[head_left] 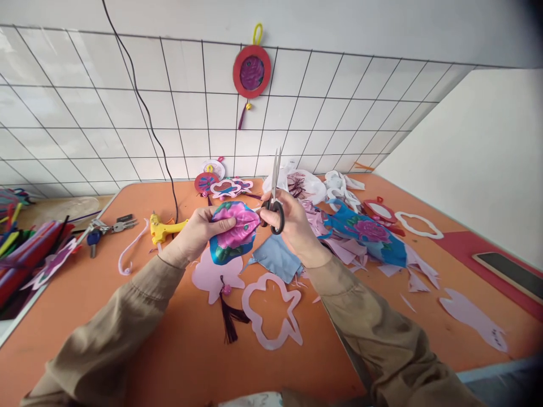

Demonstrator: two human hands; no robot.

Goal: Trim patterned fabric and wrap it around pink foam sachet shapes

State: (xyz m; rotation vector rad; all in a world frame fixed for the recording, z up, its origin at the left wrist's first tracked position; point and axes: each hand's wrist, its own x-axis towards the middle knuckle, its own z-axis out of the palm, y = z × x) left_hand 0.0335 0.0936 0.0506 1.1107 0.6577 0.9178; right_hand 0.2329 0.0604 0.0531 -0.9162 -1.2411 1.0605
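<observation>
My left hand [206,229] pinches a piece of blue fabric with a pink flower and green leaves [233,236], thumb on top. In my right hand [292,217] is a pair of scissors [276,175] with black handles, blades pointing up and nearly closed. My right fingertips touch the fabric's right edge. Below the fabric lie a pink cut-out shape [212,277], a dark tassel with a pink bead [230,316] and a pink flower-like outline frame [258,333]. A light blue cloth scrap [278,259] lies under my right hand.
A yellow glue gun [163,229] and keys [114,226] lie at left. Floral fabric [373,232] and pink scraps cover the right side, with a phone [509,274] at far right. A red round ornament [251,72] hangs on the tiled wall; finished-looking ornaments [207,182] lie below it.
</observation>
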